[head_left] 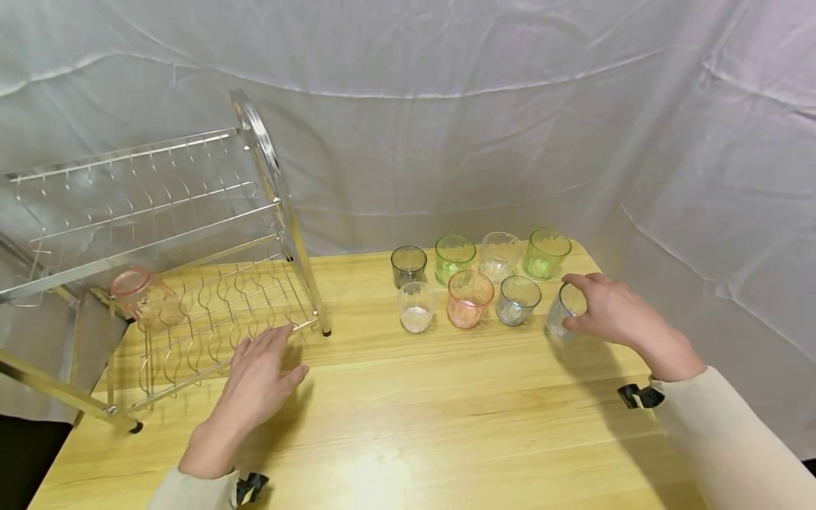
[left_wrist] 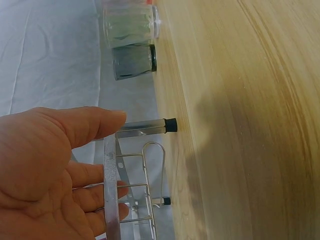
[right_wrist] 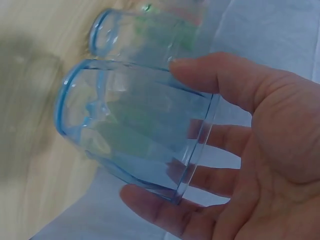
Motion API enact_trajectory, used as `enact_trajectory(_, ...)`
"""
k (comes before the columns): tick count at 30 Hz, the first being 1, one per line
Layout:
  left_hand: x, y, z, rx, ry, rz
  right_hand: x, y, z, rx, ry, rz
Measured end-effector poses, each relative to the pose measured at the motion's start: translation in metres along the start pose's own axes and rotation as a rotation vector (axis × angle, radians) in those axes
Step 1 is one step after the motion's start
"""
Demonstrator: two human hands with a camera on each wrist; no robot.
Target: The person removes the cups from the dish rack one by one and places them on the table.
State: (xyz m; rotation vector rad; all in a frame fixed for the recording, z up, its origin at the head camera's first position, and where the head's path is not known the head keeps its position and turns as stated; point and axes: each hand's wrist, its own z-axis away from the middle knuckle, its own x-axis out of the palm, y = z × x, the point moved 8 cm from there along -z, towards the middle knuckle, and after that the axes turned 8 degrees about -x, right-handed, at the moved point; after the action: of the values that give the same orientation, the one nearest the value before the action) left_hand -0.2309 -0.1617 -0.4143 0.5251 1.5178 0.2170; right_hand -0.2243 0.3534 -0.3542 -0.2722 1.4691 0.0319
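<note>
My right hand (head_left: 613, 313) is over the blue-tinted glass (right_wrist: 135, 125) at the right end of the front row. In the right wrist view its thumb lies on one side of the glass near the rim and the fingers wrap the other. The glass stands base down, close over the wood. At the left, my left hand (head_left: 258, 375) is at the front rail (left_wrist: 111, 195) of the metal dish rack (head_left: 299, 262). Its fingers are loosely bent by the rail, thumb apart, gripping nothing. A pink glass (head_left: 145, 297) lies tilted on the rack's lower tier.
Several glasses stand in two rows beside the held one: grey (head_left: 409, 266), green (head_left: 455, 259), clear (head_left: 500, 256), green (head_left: 547, 253), clear (head_left: 416, 307), pink (head_left: 469, 300) and bluish (head_left: 518, 301). Grey-white cloth (head_left: 446, 142) hangs behind the wooden table (head_left: 408, 411).
</note>
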Motion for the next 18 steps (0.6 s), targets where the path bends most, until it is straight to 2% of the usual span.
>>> enact_trajectory(9, -0.001, 0.001, 0.0, 0.005, 0.006, -0.005, 0.009, 0.032, -0.022, 0.079, 0.002, -0.042)
enact_trajectory(18, -0.001, 0.001, 0.0, 0.005, 0.016, -0.003, 0.016, 0.048, -0.037, 0.1, -0.027, -0.046)
